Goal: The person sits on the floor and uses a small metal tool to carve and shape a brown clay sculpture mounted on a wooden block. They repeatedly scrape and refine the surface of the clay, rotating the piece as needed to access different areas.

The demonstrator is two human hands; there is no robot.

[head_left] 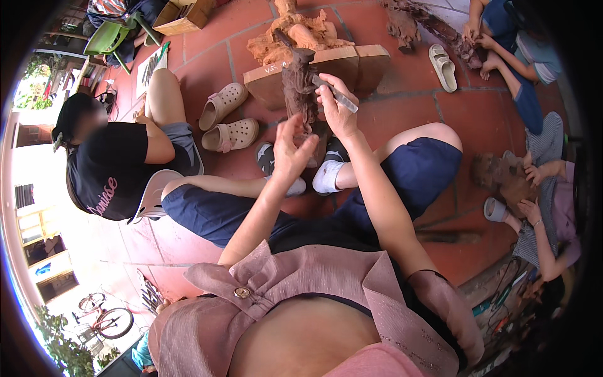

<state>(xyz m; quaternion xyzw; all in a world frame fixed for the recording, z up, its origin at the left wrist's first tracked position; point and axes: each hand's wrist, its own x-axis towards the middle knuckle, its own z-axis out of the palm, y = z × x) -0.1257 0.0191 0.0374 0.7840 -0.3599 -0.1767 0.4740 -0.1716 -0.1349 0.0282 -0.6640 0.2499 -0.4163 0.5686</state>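
Observation:
A dark brown wood carving (299, 85) stands upright on the floor between my feet. My right hand (339, 112), beside the carving's upper part, has its fingers closed around a slim grey bar-shaped tool (344, 100). That tool's tip points toward the carving; I cannot tell whether it touches. To the lower left of the carving, my left hand (292, 151) is open, fingers spread and holding nothing. Its fingertips are close to the wood, and contact cannot be made out. The carving's lower end is partly hidden by my left hand.
Just behind stands an orange-brown wood sculpture (301, 34) with a thick wooden base (326, 68). Beige clogs (231, 135) lie at left near a seated person (119, 151). At right are a pale sandal (443, 68) and people handling other carvings (512, 182). A dark bar (449, 237) lies on the tiles.

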